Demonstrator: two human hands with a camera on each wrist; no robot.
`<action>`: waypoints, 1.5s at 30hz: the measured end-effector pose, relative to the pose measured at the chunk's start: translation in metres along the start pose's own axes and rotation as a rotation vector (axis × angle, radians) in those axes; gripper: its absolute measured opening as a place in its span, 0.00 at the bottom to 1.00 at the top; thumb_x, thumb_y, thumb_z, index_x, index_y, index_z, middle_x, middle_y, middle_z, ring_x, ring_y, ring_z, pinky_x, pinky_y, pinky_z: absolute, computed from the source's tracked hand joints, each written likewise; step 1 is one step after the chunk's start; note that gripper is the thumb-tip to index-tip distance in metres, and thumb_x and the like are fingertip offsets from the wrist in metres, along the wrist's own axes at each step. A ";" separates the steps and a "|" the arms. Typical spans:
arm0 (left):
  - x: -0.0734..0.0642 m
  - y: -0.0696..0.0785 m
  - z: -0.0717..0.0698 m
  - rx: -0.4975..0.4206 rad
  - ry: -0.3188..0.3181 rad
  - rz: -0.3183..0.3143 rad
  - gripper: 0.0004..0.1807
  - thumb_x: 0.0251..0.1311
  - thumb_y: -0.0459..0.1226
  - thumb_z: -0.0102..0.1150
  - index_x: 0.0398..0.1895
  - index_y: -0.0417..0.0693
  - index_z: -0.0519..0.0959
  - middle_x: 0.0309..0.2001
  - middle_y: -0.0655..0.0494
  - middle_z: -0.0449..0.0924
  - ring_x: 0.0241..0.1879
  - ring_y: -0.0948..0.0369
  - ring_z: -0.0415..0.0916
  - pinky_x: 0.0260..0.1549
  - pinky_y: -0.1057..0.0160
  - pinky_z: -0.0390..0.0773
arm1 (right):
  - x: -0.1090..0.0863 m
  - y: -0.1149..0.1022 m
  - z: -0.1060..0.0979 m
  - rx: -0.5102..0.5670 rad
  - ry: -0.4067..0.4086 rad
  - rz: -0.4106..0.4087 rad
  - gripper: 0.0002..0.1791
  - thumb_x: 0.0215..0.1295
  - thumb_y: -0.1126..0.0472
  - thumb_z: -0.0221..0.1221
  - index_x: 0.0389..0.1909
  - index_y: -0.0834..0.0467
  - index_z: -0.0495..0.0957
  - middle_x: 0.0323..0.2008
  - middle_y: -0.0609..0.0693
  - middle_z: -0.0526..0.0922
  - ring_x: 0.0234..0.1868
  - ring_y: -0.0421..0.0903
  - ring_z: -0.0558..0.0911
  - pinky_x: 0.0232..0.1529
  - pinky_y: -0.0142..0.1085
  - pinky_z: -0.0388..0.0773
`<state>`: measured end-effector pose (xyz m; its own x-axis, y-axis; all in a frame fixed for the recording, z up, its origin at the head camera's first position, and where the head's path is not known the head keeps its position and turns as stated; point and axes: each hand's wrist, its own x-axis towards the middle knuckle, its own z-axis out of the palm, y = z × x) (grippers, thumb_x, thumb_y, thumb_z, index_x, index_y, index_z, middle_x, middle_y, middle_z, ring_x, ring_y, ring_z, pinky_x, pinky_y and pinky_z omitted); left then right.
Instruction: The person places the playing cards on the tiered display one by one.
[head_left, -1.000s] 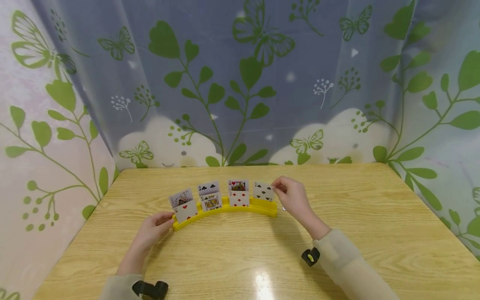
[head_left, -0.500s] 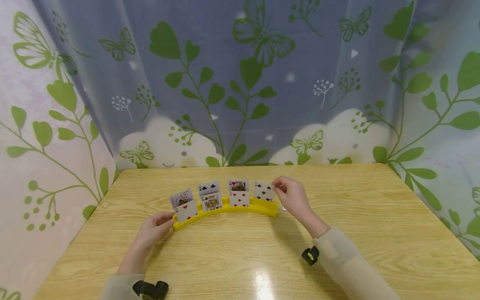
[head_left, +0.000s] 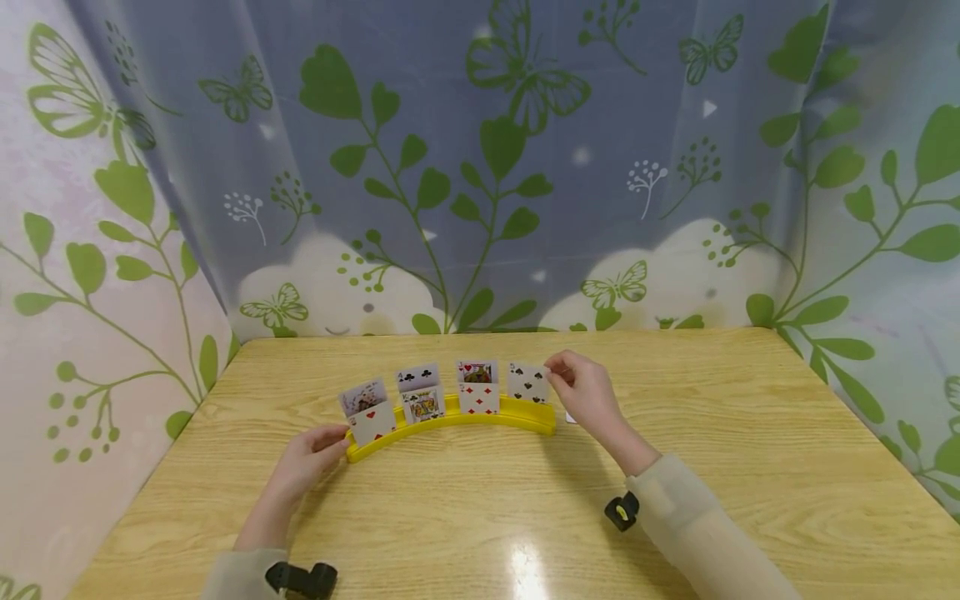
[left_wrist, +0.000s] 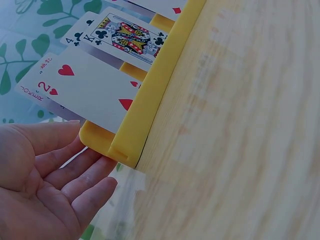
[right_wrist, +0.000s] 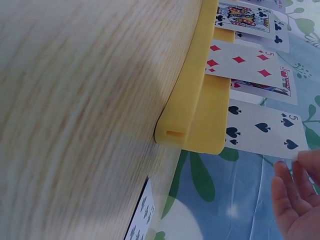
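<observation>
A curved yellow card holder stands on the table with playing cards upright in two rows. My left hand holds its left end between thumb and fingers, beside the two of hearts and a joker behind it. At the other end, my right hand pinches the upper right corner of the five of spades, whose lower edge is in the holder's back row. Between them stand the king of clubs, four of clubs, five of diamonds and jack of hearts.
A loose card with black pips lies face up on the wooden table, just right of the holder and mostly hidden by my right hand in the head view. A leaf-patterned curtain hangs behind the table's far edge.
</observation>
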<state>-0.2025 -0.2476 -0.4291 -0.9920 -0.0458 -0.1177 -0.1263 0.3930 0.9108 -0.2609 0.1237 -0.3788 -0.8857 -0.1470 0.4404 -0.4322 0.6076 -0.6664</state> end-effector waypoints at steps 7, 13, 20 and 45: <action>-0.001 0.000 0.000 0.000 0.003 0.000 0.21 0.61 0.35 0.50 0.54 0.31 0.67 0.52 0.37 0.69 0.50 0.50 0.67 0.46 0.57 0.70 | -0.003 0.002 -0.005 -0.006 -0.072 0.022 0.08 0.56 0.67 0.58 0.37 0.63 0.76 0.32 0.53 0.79 0.33 0.47 0.77 0.34 0.39 0.76; -0.001 -0.001 0.000 0.007 0.004 0.016 0.20 0.60 0.34 0.50 0.54 0.30 0.67 0.51 0.37 0.70 0.50 0.51 0.67 0.44 0.59 0.71 | -0.005 0.009 -0.010 -0.050 -0.130 0.009 0.09 0.55 0.68 0.58 0.38 0.65 0.75 0.37 0.56 0.78 0.36 0.49 0.77 0.37 0.42 0.75; -0.001 -0.001 -0.001 -0.003 0.007 0.018 0.20 0.60 0.34 0.50 0.53 0.30 0.68 0.51 0.38 0.70 0.49 0.52 0.68 0.44 0.60 0.71 | -0.005 0.022 -0.018 -0.108 -0.185 0.008 0.12 0.55 0.68 0.58 0.41 0.67 0.75 0.39 0.60 0.78 0.38 0.53 0.76 0.37 0.44 0.74; 0.000 -0.001 0.000 0.014 0.000 0.009 0.21 0.61 0.35 0.50 0.54 0.31 0.67 0.52 0.37 0.69 0.51 0.50 0.67 0.46 0.57 0.70 | 0.017 0.068 -0.034 -0.178 -0.381 0.194 0.20 0.52 0.67 0.61 0.44 0.72 0.70 0.43 0.66 0.74 0.43 0.59 0.74 0.44 0.46 0.71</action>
<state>-0.2027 -0.2483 -0.4298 -0.9930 -0.0419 -0.1102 -0.1177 0.4061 0.9062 -0.3000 0.1887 -0.3961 -0.9609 -0.2735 0.0428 -0.2459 0.7719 -0.5863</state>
